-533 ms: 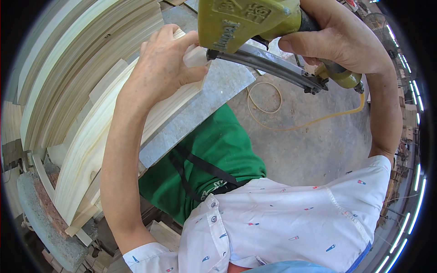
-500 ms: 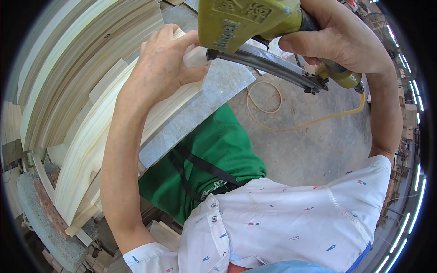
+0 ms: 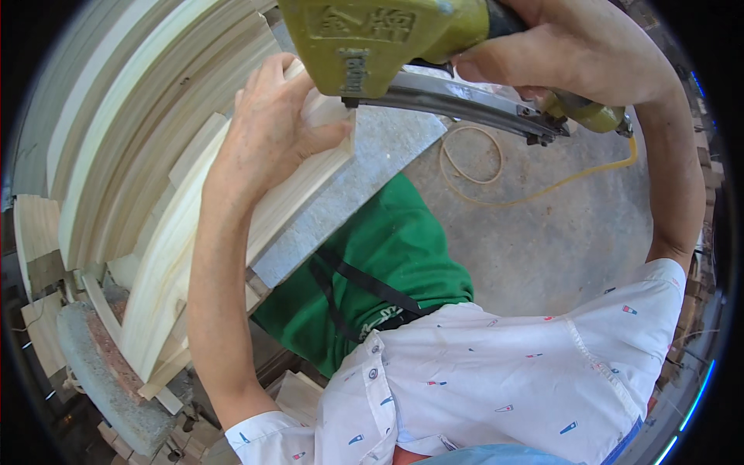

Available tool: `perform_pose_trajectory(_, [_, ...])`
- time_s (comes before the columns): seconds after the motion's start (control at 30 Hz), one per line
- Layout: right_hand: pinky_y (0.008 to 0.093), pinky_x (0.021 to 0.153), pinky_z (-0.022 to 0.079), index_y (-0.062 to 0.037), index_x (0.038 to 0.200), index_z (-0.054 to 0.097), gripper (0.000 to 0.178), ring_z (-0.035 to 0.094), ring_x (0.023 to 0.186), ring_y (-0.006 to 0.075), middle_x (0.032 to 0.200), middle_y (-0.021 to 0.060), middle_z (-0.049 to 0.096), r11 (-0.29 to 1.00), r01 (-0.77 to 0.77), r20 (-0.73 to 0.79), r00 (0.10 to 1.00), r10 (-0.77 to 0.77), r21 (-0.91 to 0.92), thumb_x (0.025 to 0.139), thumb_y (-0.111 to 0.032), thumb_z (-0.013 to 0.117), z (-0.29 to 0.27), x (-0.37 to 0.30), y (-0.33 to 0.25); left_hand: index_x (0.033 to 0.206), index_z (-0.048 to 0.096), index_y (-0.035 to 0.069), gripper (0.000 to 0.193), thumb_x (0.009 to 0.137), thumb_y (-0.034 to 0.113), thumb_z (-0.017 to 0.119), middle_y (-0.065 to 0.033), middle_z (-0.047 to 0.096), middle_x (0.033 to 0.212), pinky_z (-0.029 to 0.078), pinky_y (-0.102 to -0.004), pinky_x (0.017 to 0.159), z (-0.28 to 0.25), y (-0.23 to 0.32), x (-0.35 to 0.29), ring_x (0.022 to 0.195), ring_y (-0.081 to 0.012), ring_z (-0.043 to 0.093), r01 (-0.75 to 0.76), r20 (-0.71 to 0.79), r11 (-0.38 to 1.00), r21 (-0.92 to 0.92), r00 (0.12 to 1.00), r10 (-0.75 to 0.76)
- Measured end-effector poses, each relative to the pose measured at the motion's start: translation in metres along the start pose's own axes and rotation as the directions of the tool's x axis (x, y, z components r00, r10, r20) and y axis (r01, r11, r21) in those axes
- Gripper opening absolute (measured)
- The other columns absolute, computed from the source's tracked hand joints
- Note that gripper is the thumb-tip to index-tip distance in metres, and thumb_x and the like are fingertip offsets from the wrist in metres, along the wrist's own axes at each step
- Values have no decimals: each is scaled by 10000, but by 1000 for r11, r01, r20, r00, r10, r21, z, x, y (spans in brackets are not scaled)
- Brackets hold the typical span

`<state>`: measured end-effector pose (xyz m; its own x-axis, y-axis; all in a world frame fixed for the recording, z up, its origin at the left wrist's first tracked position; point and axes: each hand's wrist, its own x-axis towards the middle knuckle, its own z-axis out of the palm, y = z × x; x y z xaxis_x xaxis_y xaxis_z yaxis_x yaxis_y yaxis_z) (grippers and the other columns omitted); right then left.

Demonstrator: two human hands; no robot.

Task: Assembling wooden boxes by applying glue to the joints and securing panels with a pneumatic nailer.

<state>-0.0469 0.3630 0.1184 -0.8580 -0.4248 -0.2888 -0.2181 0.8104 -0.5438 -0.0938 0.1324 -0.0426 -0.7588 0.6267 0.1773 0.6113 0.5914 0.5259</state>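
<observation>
My right hand [image 3: 558, 62] is wrapped round the handle of an olive-green nail gun [image 3: 372, 39] with a long dark magazine [image 3: 465, 105]. The gun's nose points down onto or just above the end of a pale wooden board [image 3: 298, 194], close to my left thumb. I cannot tell whether it touches. My left hand [image 3: 267, 128] grips that end of the board, thumb on the near side and fingers curled over the far side. Beneath lies a grey bench top [image 3: 387, 147]. A curved wooden piece [image 3: 163, 248] extends from under my left forearm.
Several curved boards [image 3: 139, 101] stand stacked at the left. A worn grey block [image 3: 108, 380] sits at the lower left. A yellow air hose [image 3: 573, 178] runs from the gun and loops on the concrete floor [image 3: 542, 248]. My green apron [image 3: 387, 256] is against the bench.
The nail gun has shifted left and slightly down, its nose nearer my left thumb and the board end. My left hand keeps its grip. The whole view has turned a little.
</observation>
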Motion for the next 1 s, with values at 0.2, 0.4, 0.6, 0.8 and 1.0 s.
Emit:
perform_pose_trajectory(0.2, [272,542,474,63,1048,616,321,576,616,131,741,65,626,936,-170,-72,977,201,310,831,-160,694,2,-20,60,1252,585,114,511,813,311,757,-256,505,1287,384,-464,1039,-11,15,6,1213,-402,491,4,101,988,155,995,-20])
perform_pose_trajectory(0.4, [236,497,435,34,1144,554,366,541,564,87,728,36,582,790,-97,-177,951,252,606,849,-136,687,63,-8,153,1371,473,8,436,953,80,572,-177,548,1288,419,-345,1021,-11,9,14,1185,-246,543,389,54,837,-385,915,-400])
perform_pose_trajectory(0.6, [232,528,435,22,1215,536,432,536,599,81,767,36,573,734,-95,-266,894,360,673,836,-119,686,98,-1,186,1375,493,5,528,883,42,680,-118,571,1250,491,-297,923,-35,5,38,1051,-153,585,558,254,698,-450,829,-499])
perform_pose_trajectory(0.8, [258,638,457,-10,1294,518,536,560,718,108,894,47,587,667,-99,-235,889,392,738,800,-116,696,112,-2,218,1297,558,-7,537,809,60,773,-77,636,1109,511,-280,889,-40,-2,45,991,-135,609,632,332,607,-482,773,-541])
perform_pose_trajectory(1.0, [253,671,451,-16,1277,528,528,560,767,111,931,45,585,661,-200,-215,844,491,724,774,-58,686,81,9,167,1168,600,-11,425,801,85,792,-71,662,1019,513,-268,872,-37,-7,34,929,-123,624,623,273,602,-499,773,-573])
